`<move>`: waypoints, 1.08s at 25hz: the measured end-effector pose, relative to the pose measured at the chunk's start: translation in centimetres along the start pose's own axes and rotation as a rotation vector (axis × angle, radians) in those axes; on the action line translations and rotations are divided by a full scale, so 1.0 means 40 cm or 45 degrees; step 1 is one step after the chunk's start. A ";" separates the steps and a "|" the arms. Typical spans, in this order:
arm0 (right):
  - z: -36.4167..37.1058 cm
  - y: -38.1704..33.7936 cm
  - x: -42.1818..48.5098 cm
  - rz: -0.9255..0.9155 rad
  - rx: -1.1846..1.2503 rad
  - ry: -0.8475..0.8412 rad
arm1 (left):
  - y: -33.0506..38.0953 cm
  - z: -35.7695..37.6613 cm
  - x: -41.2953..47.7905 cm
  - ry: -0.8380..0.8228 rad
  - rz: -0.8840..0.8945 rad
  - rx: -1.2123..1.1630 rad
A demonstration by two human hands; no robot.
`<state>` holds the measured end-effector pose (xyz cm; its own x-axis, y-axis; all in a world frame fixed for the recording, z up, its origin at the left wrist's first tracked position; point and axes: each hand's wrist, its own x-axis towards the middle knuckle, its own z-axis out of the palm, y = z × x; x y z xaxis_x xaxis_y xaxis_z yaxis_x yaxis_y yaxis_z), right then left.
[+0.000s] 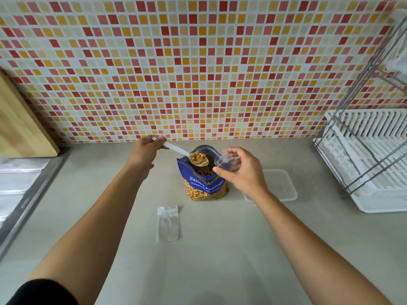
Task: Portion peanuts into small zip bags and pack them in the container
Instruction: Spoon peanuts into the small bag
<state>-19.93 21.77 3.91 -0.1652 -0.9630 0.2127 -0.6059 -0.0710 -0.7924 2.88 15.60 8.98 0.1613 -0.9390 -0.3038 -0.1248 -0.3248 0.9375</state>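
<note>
Grey countertop (220,260) runs up to a wall of small red, orange and cream mosaic tiles (198,62). Standing near the far edge of it is an open blue peanut bag (206,183), printed "Salted Peanuts" in white with a line of smaller script beneath that is too small to read; a yellow brand word above is folded and illegible. Peanuts show through its lower window.

Over the bag's mouth, the left hand (146,154) grips the handle of a white plastic spoon (193,158) heaped with peanuts. Just right of the spoon, the right hand (240,170) pinches a small clear zip bag (224,160) by its opening.

Nearer, another empty zip bag (168,224) lies flat. Right of the peanut bag sits a clear container (284,190). Farther right stands a white dish rack (370,164); at far left, a wooden board (19,124) and a steel sink edge (24,194).
</note>
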 end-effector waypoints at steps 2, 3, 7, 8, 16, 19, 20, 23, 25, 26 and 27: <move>0.002 -0.004 0.001 -0.034 -0.089 0.010 | 0.022 -0.007 -0.003 0.043 0.002 -0.036; 0.003 -0.007 0.002 -0.045 -0.118 0.018 | 0.034 -0.008 -0.006 0.061 0.009 -0.052; 0.015 -0.031 0.007 -0.075 -0.143 0.011 | 0.085 0.007 -0.017 0.026 0.092 -0.004; 0.020 -0.037 0.007 -0.076 -0.125 0.012 | 0.097 0.016 -0.023 0.009 0.133 0.034; 0.037 -0.056 0.004 -0.021 0.010 0.055 | 0.172 0.070 -0.089 -0.026 0.876 0.660; 0.034 -0.054 0.000 -0.003 0.013 0.073 | 0.196 0.057 -0.084 0.106 0.909 0.631; 0.032 -0.052 -0.001 0.008 0.021 0.088 | 0.194 0.048 -0.073 0.165 0.844 0.559; 0.019 -0.050 -0.003 0.068 0.069 0.153 | 0.148 0.045 -0.041 0.187 0.601 0.480; 0.006 -0.055 -0.010 0.086 0.088 0.185 | 0.087 0.069 -0.035 0.033 0.494 0.605; 0.001 -0.058 -0.012 0.088 0.091 0.197 | 0.054 0.081 -0.031 -0.059 0.466 0.708; -0.005 -0.061 -0.016 0.089 0.092 0.208 | 0.022 0.091 -0.028 -0.134 0.462 0.829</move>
<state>-18.49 22.60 5.83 -0.3324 -0.9118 0.2411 -0.5321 -0.0298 -0.8462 -0.99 15.94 9.54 -0.0907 -0.9951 -0.0405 -0.7115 0.0363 0.7018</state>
